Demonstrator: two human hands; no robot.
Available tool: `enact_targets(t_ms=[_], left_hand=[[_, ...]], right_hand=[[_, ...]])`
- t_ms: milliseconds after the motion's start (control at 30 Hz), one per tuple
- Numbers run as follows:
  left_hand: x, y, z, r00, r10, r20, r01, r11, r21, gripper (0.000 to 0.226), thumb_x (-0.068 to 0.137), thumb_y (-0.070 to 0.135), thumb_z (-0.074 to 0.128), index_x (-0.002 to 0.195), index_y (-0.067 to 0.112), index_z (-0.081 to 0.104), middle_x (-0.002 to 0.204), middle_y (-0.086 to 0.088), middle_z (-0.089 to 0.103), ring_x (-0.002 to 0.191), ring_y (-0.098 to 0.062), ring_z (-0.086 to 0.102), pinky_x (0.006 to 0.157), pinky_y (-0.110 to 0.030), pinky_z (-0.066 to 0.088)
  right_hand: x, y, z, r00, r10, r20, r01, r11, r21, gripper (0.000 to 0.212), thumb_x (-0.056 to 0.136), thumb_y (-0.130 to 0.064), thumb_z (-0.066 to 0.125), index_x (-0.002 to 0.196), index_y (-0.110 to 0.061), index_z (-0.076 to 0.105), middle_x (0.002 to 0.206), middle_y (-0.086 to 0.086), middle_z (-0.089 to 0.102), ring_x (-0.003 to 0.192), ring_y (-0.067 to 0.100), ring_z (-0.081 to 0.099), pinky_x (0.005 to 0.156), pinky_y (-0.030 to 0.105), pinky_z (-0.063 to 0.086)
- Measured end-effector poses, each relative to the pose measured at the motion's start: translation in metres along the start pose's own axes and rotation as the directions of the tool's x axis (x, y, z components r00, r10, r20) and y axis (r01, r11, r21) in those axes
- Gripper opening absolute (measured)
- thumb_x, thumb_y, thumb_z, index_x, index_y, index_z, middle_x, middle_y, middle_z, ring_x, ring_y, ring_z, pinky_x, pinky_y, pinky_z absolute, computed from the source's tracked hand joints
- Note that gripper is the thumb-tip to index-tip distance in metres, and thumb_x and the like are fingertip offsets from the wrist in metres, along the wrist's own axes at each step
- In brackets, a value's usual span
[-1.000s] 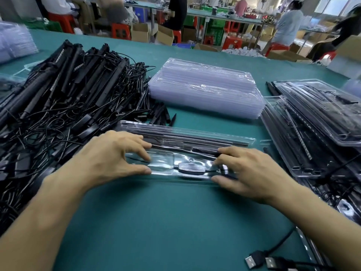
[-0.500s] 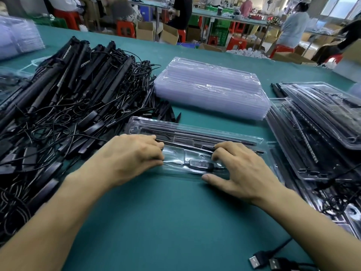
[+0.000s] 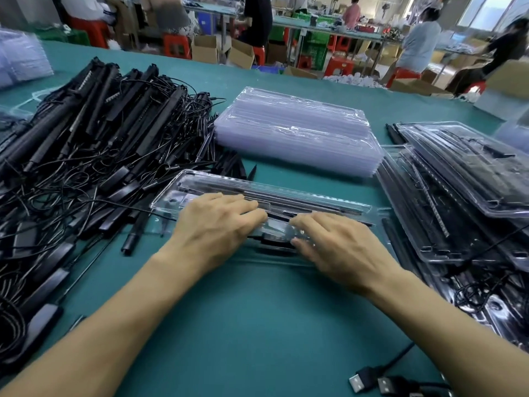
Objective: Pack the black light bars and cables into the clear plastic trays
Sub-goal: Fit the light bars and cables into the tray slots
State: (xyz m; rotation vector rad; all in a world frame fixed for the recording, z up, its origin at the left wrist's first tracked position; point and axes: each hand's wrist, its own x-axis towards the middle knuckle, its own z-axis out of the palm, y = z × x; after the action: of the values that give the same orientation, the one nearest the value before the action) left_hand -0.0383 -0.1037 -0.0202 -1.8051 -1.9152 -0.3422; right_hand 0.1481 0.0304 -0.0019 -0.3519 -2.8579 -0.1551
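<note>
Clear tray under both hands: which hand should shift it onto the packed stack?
Right, probably. The right hand rests on the clear plastic tray end nearest the stack of packed trays; the left hand sits toward the loose black light bars.

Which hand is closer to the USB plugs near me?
Right. The right hand rests beyond the USB plugs; the left hand is farther away, off to their left.

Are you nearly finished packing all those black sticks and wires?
Not nearly. Done: a pile of filled trays sits on the right. In hand: the left hand and right hand press on one clear tray with a light bar inside. Left to do: a big tangled heap of bars and cables on the left, and a tall stack of empty trays behind.
</note>
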Motion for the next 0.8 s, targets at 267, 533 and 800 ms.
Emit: enact_targets(t_ms=[267, 533, 800], left_hand=[[0.015, -0.007, -0.015, 0.974, -0.204, 0.103, 0.189, 0.973, 0.135, 0.015, 0.100, 0.025, 0.053, 0.109, 0.034, 0.062, 0.081, 0.005, 0.071, 0.063, -0.026, 0.065, 0.049, -0.025, 0.026], [0.037, -0.009, -0.026, 0.988, -0.089, -0.124, 0.107, 0.983, 0.147, 0.014, 0.088, 0.036, 0.071, 0.087, 0.023, 0.066, 0.075, 0.002, 0.069, 0.062, -0.027, 0.064, 0.049, -0.030, 0.040], [0.012, 0.004, 0.011, 0.958, 0.083, -0.273, -0.095, 0.995, -0.033, 0.015, 0.088, 0.015, 0.069, 0.073, 0.013, 0.069, 0.072, -0.004, 0.066, 0.064, -0.026, 0.063, 0.056, -0.037, 0.052]], right_hand=[[-0.034, 0.028, 0.004, 0.976, 0.124, -0.178, -0.144, 0.984, -0.106, 0.023, 0.086, -0.004, 0.066, 0.107, -0.010, 0.068, 0.097, 0.006, 0.071, 0.084, 0.031, 0.068, 0.071, 0.042, 0.055], [-0.017, 0.025, 0.006, 0.956, 0.284, -0.077, -0.287, 0.957, -0.033, 0.017, 0.097, -0.027, 0.052, 0.105, -0.016, 0.061, 0.092, 0.004, 0.064, 0.083, 0.031, 0.061, 0.069, 0.039, 0.050], [-0.005, 0.046, 0.009, 0.960, 0.279, -0.016, -0.273, 0.947, 0.168, 0.014, 0.099, -0.027, 0.046, 0.099, -0.017, 0.056, 0.090, 0.001, 0.063, 0.085, 0.029, 0.055, 0.075, 0.043, 0.047]])
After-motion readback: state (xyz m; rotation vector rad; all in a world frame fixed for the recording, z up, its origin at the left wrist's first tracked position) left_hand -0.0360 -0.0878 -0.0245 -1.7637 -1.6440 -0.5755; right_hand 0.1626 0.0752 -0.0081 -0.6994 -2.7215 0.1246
